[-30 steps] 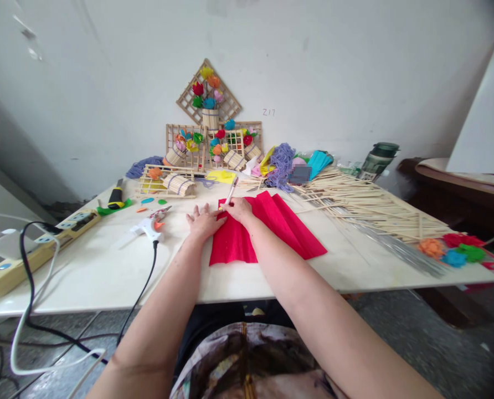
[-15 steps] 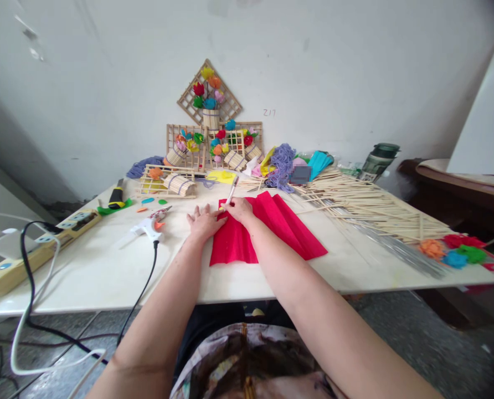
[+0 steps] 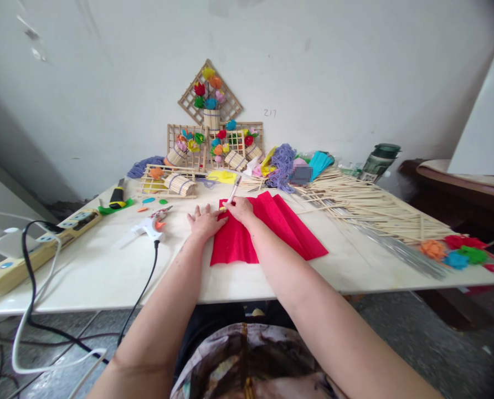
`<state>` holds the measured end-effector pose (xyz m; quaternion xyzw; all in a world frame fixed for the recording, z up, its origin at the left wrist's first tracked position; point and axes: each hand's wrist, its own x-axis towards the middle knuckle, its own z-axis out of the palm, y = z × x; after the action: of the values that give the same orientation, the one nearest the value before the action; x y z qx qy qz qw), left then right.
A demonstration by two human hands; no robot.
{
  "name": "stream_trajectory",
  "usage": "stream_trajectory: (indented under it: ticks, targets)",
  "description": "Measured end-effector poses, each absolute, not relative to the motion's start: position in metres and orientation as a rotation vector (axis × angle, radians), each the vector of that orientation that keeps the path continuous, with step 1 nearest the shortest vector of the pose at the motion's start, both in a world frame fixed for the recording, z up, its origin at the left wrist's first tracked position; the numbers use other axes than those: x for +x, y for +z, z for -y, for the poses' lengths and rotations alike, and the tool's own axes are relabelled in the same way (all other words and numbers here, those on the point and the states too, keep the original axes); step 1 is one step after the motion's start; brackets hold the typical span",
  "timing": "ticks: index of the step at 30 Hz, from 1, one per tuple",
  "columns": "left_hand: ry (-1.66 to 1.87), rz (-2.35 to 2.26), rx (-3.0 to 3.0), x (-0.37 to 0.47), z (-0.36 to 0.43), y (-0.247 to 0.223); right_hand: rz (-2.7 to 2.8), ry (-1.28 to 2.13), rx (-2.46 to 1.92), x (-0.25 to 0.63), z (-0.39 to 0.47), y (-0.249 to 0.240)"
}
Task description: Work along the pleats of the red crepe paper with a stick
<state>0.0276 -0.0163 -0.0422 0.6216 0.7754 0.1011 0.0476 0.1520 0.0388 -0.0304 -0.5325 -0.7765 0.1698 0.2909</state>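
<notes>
A sheet of red crepe paper (image 3: 288,227), creased with folds, lies on the white table before me. My right hand (image 3: 240,209) rests over its upper left part and grips a slim white pen (image 3: 233,191), whose upper end tilts up and away. My left hand (image 3: 205,221) lies flat with fingers spread, partly on the table and partly on the paper's left edge. Its thumb reaches toward the pen's tip. A small yellow piece (image 3: 222,209) shows between the two hands, mostly covered by fingers.
Left of the hands lie a white glue gun (image 3: 149,226), a utility knife (image 3: 117,197) and a power strip (image 3: 43,249). Wooden lattice frames with paper flowers (image 3: 209,102) stand at the back. Purple yarn (image 3: 283,163), bamboo sticks (image 3: 367,205) and a dark bottle (image 3: 380,160) are on the right.
Between the frames, the pen's upper end tips slightly to the right. Both hands stay in nearly the same place on the paper.
</notes>
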Motion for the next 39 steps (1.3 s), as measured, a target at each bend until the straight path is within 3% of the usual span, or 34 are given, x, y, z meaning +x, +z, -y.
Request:
stream_trajectory:
  ticks: [39]
  targets:
    - [0.324, -2.382, 1.787, 0.0287, 0.0174, -0.036, 2.138, 0.433, -1.374, 0.1481, -0.0382, -0.0336]
